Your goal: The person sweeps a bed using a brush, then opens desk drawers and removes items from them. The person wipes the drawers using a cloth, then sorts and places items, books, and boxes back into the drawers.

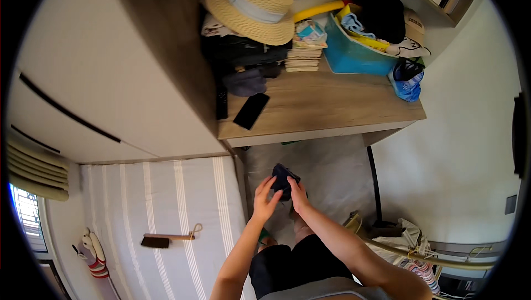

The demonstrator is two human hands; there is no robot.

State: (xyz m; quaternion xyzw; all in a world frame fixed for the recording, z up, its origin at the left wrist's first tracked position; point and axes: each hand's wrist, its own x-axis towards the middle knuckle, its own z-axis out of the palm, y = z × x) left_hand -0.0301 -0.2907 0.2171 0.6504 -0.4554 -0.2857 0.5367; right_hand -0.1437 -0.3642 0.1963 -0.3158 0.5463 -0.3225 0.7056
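A small dark navy bundle of cloth (281, 178) is between my two hands, above the grey floor near the desk's front edge. Folded or bunched up, it does not show which garment it is. My left hand (266, 199) lies along its left side, with curved fingers and the thumb against the cloth. On the other side, my right hand (299, 195) presses its fingers to the cloth's right edge. My palms cover the lower part of the bundle.
A wooden desk (326, 98) ahead bears a phone (251, 111), dark folded clothes (238, 51), a straw hat (257, 7) and a blue bin (354, 54). To the left, a brush (166, 238) lies on a striped bed (127, 200). A clothes rack (437, 261) stands right.
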